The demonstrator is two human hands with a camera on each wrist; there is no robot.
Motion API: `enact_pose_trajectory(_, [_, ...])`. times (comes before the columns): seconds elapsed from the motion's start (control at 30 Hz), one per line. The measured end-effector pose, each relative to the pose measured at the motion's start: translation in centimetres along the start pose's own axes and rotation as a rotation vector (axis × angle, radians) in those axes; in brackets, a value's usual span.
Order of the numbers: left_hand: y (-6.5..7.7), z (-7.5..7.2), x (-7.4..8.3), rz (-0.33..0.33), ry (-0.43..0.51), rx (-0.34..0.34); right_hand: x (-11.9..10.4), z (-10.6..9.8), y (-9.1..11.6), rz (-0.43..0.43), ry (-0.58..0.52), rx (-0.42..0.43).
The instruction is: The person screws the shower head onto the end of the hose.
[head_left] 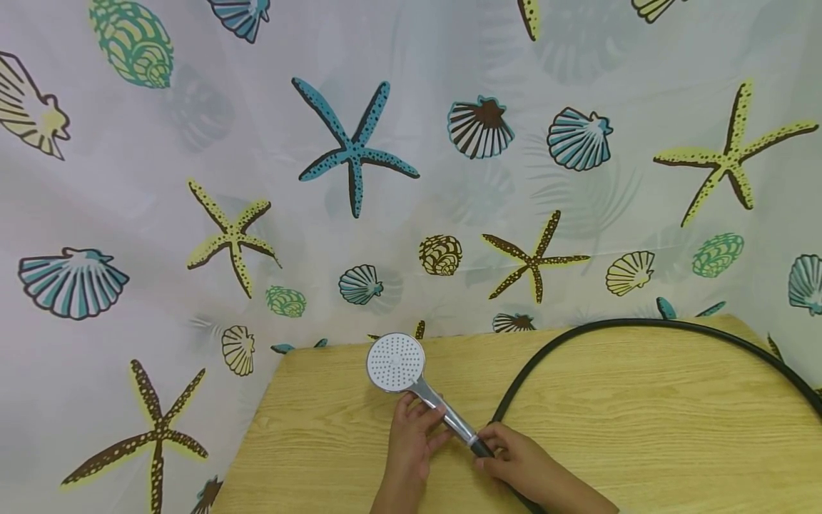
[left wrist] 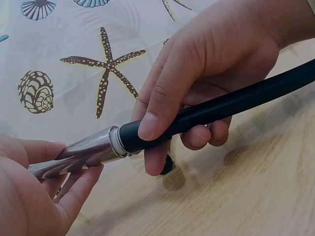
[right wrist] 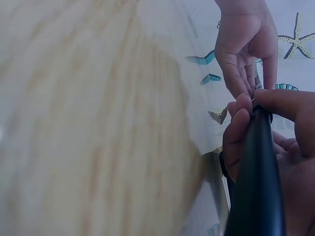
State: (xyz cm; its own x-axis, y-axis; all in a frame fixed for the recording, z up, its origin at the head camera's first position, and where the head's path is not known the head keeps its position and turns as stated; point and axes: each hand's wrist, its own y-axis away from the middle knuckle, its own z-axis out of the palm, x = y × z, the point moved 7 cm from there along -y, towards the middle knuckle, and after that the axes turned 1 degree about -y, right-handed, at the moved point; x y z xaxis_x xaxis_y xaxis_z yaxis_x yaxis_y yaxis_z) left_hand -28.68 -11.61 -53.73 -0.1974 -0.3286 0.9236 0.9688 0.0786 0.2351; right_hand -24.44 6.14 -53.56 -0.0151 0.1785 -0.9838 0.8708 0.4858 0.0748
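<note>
A chrome shower head (head_left: 396,363) with a round white nozzle face is held tilted over the wooden table. My left hand (head_left: 411,437) grips its handle (left wrist: 91,147) between thumb and fingers. At the handle's lower end, my right hand (head_left: 519,460) pinches the end of a black hose (left wrist: 231,107). In the left wrist view the hose end meets the handle, and a pale ring (left wrist: 116,140) shows at the joint. How firmly the two are joined cannot be seen. Both hands lie close together in the right wrist view, partly hiding the joint.
The black hose loops in a wide arc over the wood-grain table (head_left: 321,442) and leaves at the right edge. A white curtain (head_left: 411,185) printed with shells and starfish hangs behind the table and along its left side.
</note>
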Motion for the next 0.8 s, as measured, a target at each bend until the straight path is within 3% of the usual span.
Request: enact_pose_trajectory(0.8, [0.0,0.11,-0.2,0.003,0.0,0.0,0.11,-0.13,-0.11,-0.006,-0.018,0.019])
